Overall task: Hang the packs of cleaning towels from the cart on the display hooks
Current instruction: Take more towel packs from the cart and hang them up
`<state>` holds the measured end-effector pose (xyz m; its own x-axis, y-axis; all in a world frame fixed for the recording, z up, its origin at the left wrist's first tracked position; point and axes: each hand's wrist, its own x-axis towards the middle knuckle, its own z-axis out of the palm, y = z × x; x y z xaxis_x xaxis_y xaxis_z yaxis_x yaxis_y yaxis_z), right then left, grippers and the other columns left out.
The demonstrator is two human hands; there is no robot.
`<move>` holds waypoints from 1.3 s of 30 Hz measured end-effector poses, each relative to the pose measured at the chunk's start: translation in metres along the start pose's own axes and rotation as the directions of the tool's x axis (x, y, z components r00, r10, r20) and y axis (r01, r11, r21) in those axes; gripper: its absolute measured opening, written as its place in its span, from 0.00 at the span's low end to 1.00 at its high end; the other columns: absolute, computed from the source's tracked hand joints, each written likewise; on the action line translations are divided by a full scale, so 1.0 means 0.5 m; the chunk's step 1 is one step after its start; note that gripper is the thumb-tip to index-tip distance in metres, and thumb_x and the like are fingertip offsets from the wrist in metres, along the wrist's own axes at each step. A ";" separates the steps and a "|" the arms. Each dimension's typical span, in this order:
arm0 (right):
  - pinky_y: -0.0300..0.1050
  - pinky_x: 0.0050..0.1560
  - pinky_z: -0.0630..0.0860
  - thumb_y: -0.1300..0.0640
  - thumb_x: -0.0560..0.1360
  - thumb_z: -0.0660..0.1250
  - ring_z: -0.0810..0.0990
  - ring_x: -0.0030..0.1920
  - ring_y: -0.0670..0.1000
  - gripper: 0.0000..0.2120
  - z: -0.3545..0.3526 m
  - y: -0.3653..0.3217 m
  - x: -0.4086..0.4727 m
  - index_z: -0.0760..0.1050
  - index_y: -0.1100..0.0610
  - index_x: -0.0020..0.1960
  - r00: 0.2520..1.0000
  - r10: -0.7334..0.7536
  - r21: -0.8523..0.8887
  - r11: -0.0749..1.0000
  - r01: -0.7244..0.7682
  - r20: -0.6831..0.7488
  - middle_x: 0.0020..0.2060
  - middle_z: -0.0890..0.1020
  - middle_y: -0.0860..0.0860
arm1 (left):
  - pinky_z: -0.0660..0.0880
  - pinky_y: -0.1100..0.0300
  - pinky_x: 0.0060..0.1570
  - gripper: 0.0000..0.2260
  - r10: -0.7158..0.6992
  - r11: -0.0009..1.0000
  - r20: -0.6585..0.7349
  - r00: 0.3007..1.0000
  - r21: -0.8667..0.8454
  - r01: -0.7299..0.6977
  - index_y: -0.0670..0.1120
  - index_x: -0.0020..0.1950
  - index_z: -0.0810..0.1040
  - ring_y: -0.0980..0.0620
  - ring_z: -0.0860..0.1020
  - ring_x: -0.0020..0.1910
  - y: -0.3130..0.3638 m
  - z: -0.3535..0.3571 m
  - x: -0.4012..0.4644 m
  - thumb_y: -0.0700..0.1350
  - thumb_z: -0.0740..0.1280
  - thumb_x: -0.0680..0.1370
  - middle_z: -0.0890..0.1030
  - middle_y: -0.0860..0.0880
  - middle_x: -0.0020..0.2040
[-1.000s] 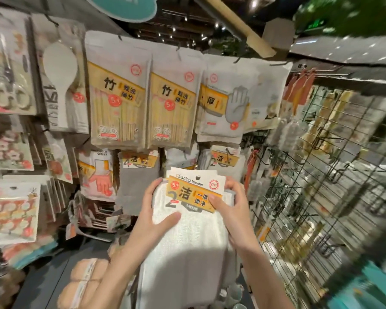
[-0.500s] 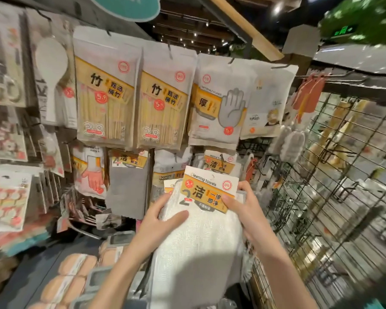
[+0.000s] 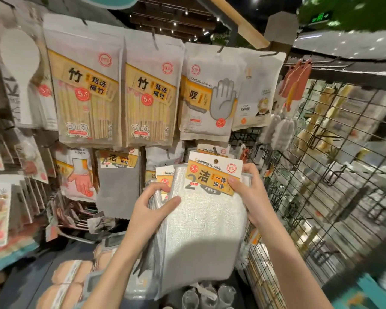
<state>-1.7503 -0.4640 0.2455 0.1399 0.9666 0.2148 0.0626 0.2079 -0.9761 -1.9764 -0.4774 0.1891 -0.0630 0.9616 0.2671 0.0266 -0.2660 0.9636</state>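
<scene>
The person is holding a stack of cleaning towel packs (image 3: 201, 230) up in front of the display, just below the row of disposable glove packs (image 3: 210, 94) and bamboo chopstick packs (image 3: 85, 90). The left hand (image 3: 149, 210) is gripping the stack's left edge, thumb lying across the front cloth and fingers curled round several packs behind, where a second header card (image 3: 164, 177) is peeking out just above the fingertips. The right hand (image 3: 252, 197) is pinching the front pack's header card (image 3: 214, 172) at its right side, thumb on the printed face and fingers wrapped behind. The hang hole (image 3: 216, 161) is sitting at the card's top centre, above and to the left of that thumb, and no hook is passing through it yet. These packs are looking light and floppy: the white cloth is sagging and bending below both hands, so only the card is likely to be stiff enough to steer, and taking hold close beside the hole should be keeping it from folding on the hook. Compared with half a second ago, the front pack is sitting higher and is peeling away from the rest, with its card tilting further, while both hands are keeping their grips.
</scene>
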 end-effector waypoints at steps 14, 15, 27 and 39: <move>0.65 0.58 0.74 0.65 0.74 0.67 0.80 0.55 0.62 0.10 -0.104 0.011 0.061 0.70 0.54 0.51 0.999 -0.043 0.008 0.999 0.043 0.008 0.56 0.79 0.61 | 0.70 0.64 0.43 0.12 -0.041 0.995 -0.132 0.990 -0.098 0.028 0.55 0.44 0.76 0.61 0.79 0.47 -0.021 0.051 -0.005 0.41 0.76 0.69 0.80 0.67 0.51; 0.64 0.59 0.74 0.65 0.74 0.68 0.80 0.55 0.61 0.10 -0.112 0.017 0.067 0.71 0.54 0.51 0.999 -0.050 -0.025 0.998 0.050 0.014 0.55 0.80 0.59 | 0.71 0.63 0.45 0.13 -0.044 0.993 -0.141 0.989 -0.114 0.028 0.55 0.43 0.77 0.59 0.79 0.49 -0.025 0.053 -0.007 0.39 0.75 0.69 0.81 0.64 0.51; 0.57 0.62 0.73 0.69 0.73 0.68 0.74 0.63 0.55 0.23 -0.075 0.091 0.152 0.70 0.49 0.62 0.992 -0.115 -0.125 0.986 0.109 -0.043 0.61 0.74 0.52 | 0.70 0.69 0.43 0.13 0.011 0.999 -0.247 0.969 -0.045 -0.023 0.55 0.42 0.75 0.67 0.78 0.48 -0.044 0.058 -0.013 0.37 0.73 0.71 0.81 0.65 0.50; 0.24 0.40 0.73 0.71 0.72 0.68 0.73 0.51 0.41 0.21 -0.046 0.152 0.248 0.71 0.52 0.60 0.975 -0.156 -0.129 0.982 0.137 -0.156 0.54 0.73 0.47 | 0.67 0.78 0.43 0.13 0.079 0.996 -0.302 0.950 0.066 -0.062 0.54 0.42 0.76 0.73 0.75 0.49 -0.046 0.026 0.023 0.37 0.74 0.71 0.82 0.63 0.50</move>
<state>-1.7056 -0.3316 0.1986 0.2805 0.8869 0.3670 0.2079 0.3171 -0.9253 -1.9650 -0.4594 0.1697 -0.3589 0.8721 0.3326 0.0967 -0.3196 0.9426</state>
